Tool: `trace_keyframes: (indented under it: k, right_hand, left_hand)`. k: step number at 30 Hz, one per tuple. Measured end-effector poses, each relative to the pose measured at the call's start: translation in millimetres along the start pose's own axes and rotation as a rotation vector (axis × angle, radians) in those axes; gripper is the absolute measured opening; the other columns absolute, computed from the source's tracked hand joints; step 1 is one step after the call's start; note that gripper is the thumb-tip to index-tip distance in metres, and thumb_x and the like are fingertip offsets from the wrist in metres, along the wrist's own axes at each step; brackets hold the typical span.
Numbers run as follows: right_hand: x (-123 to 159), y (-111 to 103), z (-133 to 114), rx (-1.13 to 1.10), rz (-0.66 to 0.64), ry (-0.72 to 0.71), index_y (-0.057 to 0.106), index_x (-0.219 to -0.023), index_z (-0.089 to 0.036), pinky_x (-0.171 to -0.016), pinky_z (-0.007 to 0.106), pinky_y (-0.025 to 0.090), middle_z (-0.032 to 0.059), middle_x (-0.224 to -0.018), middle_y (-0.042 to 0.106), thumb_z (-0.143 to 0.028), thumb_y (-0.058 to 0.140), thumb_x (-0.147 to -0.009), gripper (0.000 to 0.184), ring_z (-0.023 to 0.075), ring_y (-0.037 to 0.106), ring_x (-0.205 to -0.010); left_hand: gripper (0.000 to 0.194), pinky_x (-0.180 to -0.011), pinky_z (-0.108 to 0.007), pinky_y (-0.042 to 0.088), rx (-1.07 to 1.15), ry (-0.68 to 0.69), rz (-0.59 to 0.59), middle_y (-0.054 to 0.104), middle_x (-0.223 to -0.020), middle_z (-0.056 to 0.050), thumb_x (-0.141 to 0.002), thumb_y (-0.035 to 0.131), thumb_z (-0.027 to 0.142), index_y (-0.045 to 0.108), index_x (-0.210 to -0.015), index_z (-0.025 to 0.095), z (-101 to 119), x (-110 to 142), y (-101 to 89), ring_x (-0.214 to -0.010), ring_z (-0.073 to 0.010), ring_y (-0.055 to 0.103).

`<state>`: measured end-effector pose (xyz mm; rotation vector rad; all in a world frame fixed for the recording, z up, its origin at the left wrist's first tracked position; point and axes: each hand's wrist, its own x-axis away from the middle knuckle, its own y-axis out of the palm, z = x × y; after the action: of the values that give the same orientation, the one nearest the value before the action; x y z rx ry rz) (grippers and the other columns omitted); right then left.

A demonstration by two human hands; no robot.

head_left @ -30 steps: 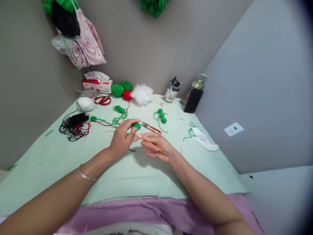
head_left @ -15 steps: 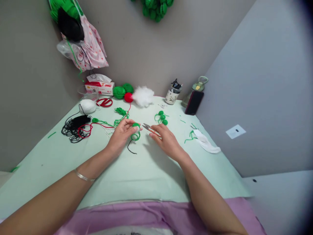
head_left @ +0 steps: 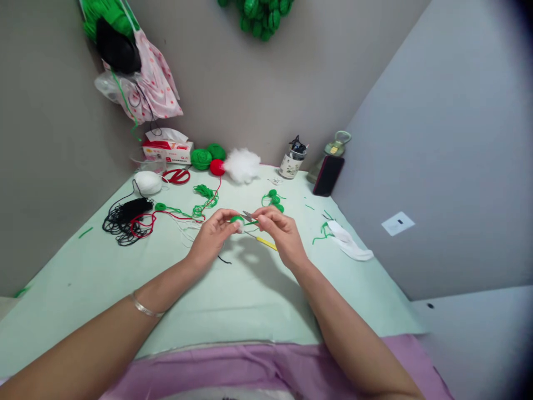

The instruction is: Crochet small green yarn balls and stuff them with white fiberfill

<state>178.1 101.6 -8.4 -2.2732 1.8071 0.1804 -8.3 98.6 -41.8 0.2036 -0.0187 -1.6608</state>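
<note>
My left hand (head_left: pixel 213 236) pinches a small green crocheted piece (head_left: pixel 237 220) with white stuffing showing at its lower side. My right hand (head_left: pixel 287 239) is closed just right of it, holding small scissors (head_left: pixel 247 215) whose blades point left toward the piece. A green yarn tail (head_left: pixel 251 223) stretches between the crocheted piece and my right fingertips. Below the right fingers shows a crochet hook with a yellow handle (head_left: pixel 266 243); whether it touches the table I cannot tell. A short black yarn end (head_left: pixel 225 260) lies near my left wrist.
Behind my hands lie small green balls (head_left: pixel 275 199), green yarn (head_left: pixel 204 191), black yarn (head_left: pixel 129 214) and red-handled scissors (head_left: pixel 178 176). Farther back are yarn balls (head_left: pixel 201 159), white stuffing (head_left: pixel 242 166), a tissue box (head_left: pixel 169 151), a pen jar (head_left: pixel 291 165) and a phone (head_left: pixel 328 175).
My right hand has moved left to meet the left hand and now pinches the green yarn tail. The crocheted piece has shifted slightly right and turned. The yellow hook handle has come into view.
</note>
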Motion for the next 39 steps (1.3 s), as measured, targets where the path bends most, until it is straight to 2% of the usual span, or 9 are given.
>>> trace_keyframes:
  k: [4,8,12,17,21,25,32,36,39]
  right_hand:
    - [1,5,-2,-0.217,-0.026,0.091,0.052,-0.077,-0.022,-0.053,0.026,0.041,0.0032,-0.100,0.068,-0.042,0.069,-0.086,0.028,0.0093,0.054,-0.058]
    - [0,5,6,0.157,-0.015,0.080,0.059,-0.099,-0.022,-0.057,0.024,0.039,0.0019,-0.097,0.066,-0.040,0.065,-0.090,0.021,0.0106,0.051,-0.063]
    - [-1,3,13,0.363,-0.179,0.063,0.064,-0.077,-0.019,-0.066,0.026,0.037,-0.0020,-0.070,0.056,-0.040,0.059,-0.095,0.028,0.0128,0.047,-0.067]
    - [0,8,19,0.408,-0.089,0.093,0.061,-0.066,-0.019,-0.057,0.026,0.026,-0.0054,-0.059,0.041,-0.042,0.061,-0.092,0.035,0.0107,0.034,-0.057]
    - [2,11,20,0.432,-0.036,0.094,0.060,-0.066,-0.019,-0.055,0.026,0.024,-0.0060,-0.057,0.040,-0.040,0.063,-0.091,0.032,0.0103,0.032,-0.054]
    - [5,11,10,0.448,-0.110,0.030,0.060,-0.071,-0.020,-0.059,0.026,0.028,-0.0049,-0.063,0.046,-0.034,0.055,-0.096,0.029,0.0109,0.036,-0.057]
    - [12,22,4,0.512,-0.205,-0.035,0.062,-0.078,-0.020,-0.062,0.025,0.030,-0.0054,-0.064,0.049,-0.017,0.048,-0.094,0.021,0.0111,0.039,-0.057]
    - [10,22,6,0.554,-0.191,-0.018,0.057,-0.075,-0.021,-0.060,0.025,0.028,-0.0070,-0.060,0.045,-0.018,0.053,-0.092,0.017,0.0109,0.038,-0.055]
    - [8,19,9,0.553,-0.143,0.001,0.054,-0.074,-0.021,-0.060,0.025,0.027,-0.0081,-0.058,0.041,-0.025,0.059,-0.091,0.017,0.0107,0.036,-0.055]
  left_hand:
    - [0.022,-0.087,-0.034,0.053,0.001,0.011,-0.040,0.067,-0.098,-0.001,-0.086,0.070,0.034,0.057,-0.100,0.022,0,4,4.2,-0.086,-0.0178,0.070]
    - [0.022,-0.088,-0.035,0.053,0.002,0.032,-0.060,0.066,-0.099,-0.001,-0.087,0.068,0.033,0.054,-0.101,0.023,-2,5,5.6,-0.088,-0.0180,0.070]
    - [0.021,-0.085,-0.034,0.053,0.001,0.040,-0.066,0.064,-0.098,0.000,-0.088,0.066,0.033,0.052,-0.101,0.023,-5,5,6.0,-0.083,-0.0166,0.069]
    - [0.022,-0.083,-0.033,0.053,0.018,0.035,-0.109,0.061,-0.099,0.001,-0.089,0.068,0.034,0.053,-0.100,0.022,-2,7,8.2,-0.079,-0.0145,0.068]
    - [0.024,-0.084,-0.034,0.054,0.042,0.017,-0.142,0.065,-0.099,0.000,-0.089,0.070,0.036,0.052,-0.099,0.022,1,8,7.0,-0.084,-0.0164,0.071]
    - [0.024,-0.078,-0.032,0.053,0.047,-0.008,-0.148,0.069,-0.084,0.002,-0.088,0.070,0.034,0.050,-0.094,0.022,0,5,3.3,-0.073,-0.0161,0.071]
    - [0.028,-0.057,-0.026,0.046,0.044,-0.034,-0.033,0.067,-0.073,0.007,-0.072,0.074,0.021,0.047,-0.079,0.023,-14,-5,4.9,-0.053,-0.0112,0.060]
    - [0.021,-0.058,-0.026,0.045,0.064,-0.107,-0.046,0.064,-0.060,0.008,-0.074,0.068,0.019,0.048,-0.077,0.023,-12,-4,3.3,-0.052,-0.0143,0.064]
    - [0.020,-0.065,-0.028,0.048,0.096,-0.149,-0.079,0.068,-0.064,0.007,-0.077,0.068,0.023,0.048,-0.079,0.023,-8,0,3.2,-0.058,-0.0163,0.069]
